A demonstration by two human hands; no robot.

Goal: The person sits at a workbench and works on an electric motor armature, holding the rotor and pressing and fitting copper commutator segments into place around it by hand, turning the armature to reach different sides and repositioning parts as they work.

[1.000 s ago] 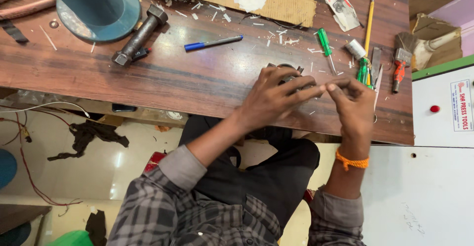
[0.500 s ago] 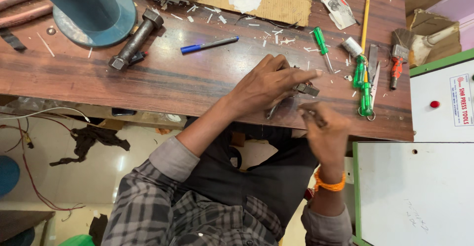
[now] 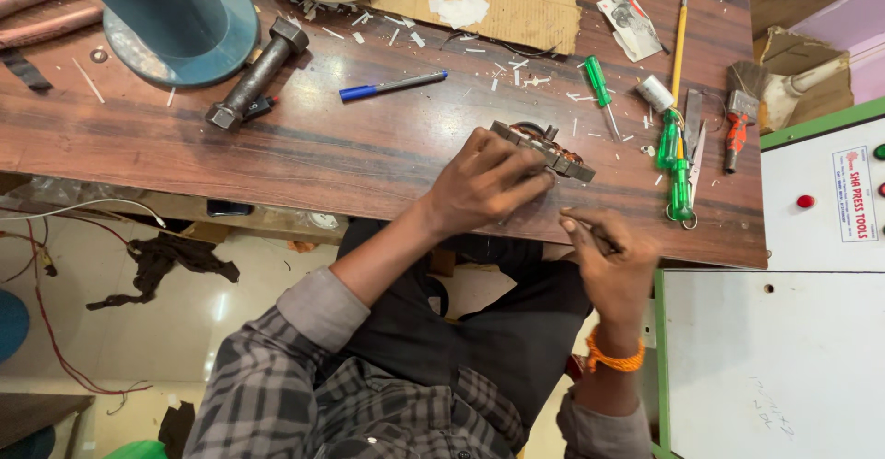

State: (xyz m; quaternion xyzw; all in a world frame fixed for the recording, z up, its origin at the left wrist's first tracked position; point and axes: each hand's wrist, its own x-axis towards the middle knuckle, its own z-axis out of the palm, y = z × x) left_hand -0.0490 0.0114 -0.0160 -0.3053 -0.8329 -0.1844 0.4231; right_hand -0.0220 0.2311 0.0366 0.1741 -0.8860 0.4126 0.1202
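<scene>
Motor stator (image 3: 551,153) under left hand (image 3: 479,185), on table (image 3: 369,155).

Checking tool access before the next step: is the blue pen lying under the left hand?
No, the blue pen lies apart on the table, while the left hand rests on the motor stator.

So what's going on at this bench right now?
A person in a checked shirt sits at a wooden workbench. Their left hand presses down on a small dark motor core with copper windings lying near the bench edge. The right hand is pulled back just off the edge, pinching something thin that is too small to make out. Green screwdrivers, a blue pen and a heavy bolt lie around it.
</scene>
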